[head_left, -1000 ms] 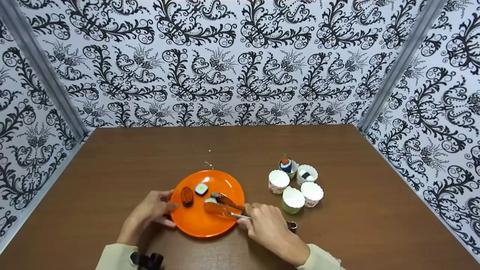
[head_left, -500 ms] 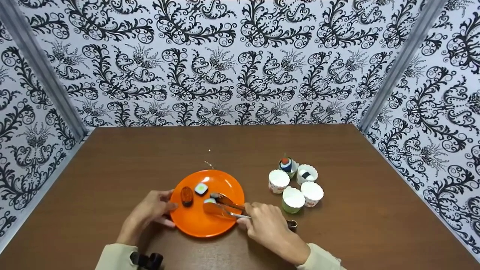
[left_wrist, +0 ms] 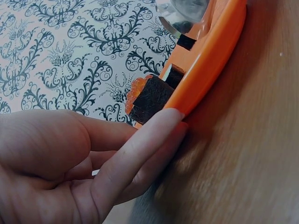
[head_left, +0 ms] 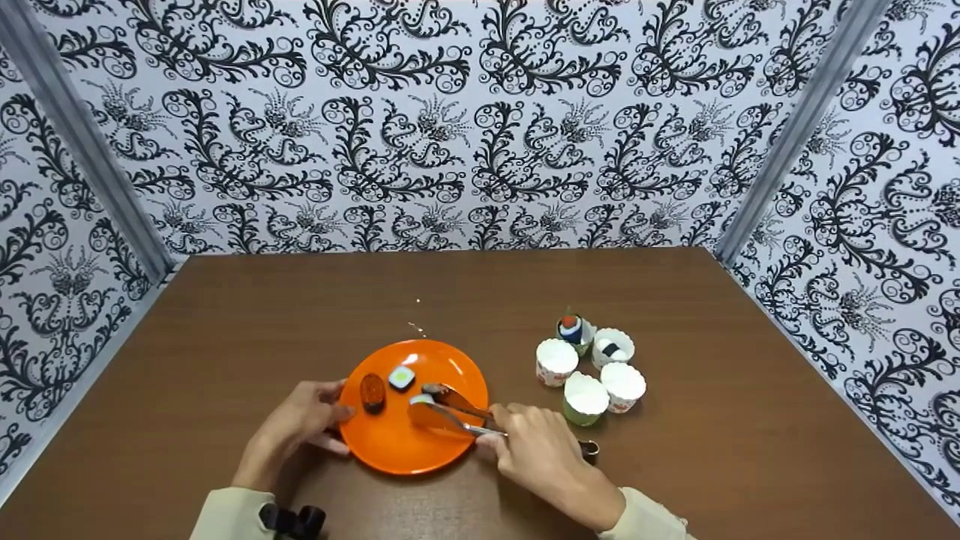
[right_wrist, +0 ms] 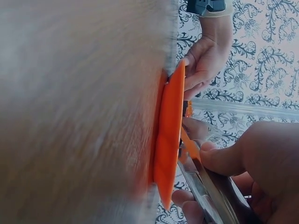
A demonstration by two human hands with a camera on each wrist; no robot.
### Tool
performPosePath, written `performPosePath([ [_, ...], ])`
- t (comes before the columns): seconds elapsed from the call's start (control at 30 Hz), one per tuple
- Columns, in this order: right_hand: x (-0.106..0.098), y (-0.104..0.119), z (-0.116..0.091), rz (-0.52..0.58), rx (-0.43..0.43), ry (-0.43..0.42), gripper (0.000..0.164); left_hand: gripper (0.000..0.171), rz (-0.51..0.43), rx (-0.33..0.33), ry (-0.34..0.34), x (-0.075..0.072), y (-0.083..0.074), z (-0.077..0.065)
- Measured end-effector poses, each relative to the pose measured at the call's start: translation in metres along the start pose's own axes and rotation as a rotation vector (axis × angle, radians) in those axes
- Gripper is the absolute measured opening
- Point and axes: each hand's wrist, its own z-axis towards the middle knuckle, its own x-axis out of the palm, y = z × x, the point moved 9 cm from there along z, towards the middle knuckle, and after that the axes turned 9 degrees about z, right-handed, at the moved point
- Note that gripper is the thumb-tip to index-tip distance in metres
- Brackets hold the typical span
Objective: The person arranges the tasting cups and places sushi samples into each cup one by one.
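My left hand (head_left: 304,418) grips the left rim of an orange plate (head_left: 405,450), thumb over the edge and fingers below. My right hand (head_left: 540,457) holds metal tongs (head_left: 472,429) low over the plate's right side. The tips of the tongs lie on either side of a sushi roll piece (head_left: 421,400), which they partly cover. Another sushi roll piece (head_left: 402,378) with a green centre sits farther back on the plate. Near my left thumb stands a roe-topped sushi (head_left: 373,393), its orange roe and dark seaweed wrap showing beside my left fingers (left_wrist: 145,140) in the left wrist view.
Several paper cups cluster to the right of the plate, among them a green cup (head_left: 586,400) and a patterned cup (head_left: 556,362). A back cup holds a red-topped piece (head_left: 571,328); another holds a white piece with a dark band (head_left: 611,350). Small pale crumbs (head_left: 417,328) lie behind the plate.
The tongs' near arm has turned and drawn closer to the sushi roll piece, narrowing the gap between the tips. My left hand and the plate stay put.
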Motion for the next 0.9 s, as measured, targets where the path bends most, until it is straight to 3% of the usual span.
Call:
performPosePath([
  [0.63, -0.02, -0.006, -0.003, 0.016, 0.018, -0.067, 0.023, 0.061, 0.009, -0.043, 0.0, -0.002, 0.004, 0.0],
  [0.9, -0.031, -0.012, -0.007, 0.019, 0.04, -0.086, 0.024, 0.062, -0.008, -0.022, 0.019, 0.0, 0.003, 0.001],
])
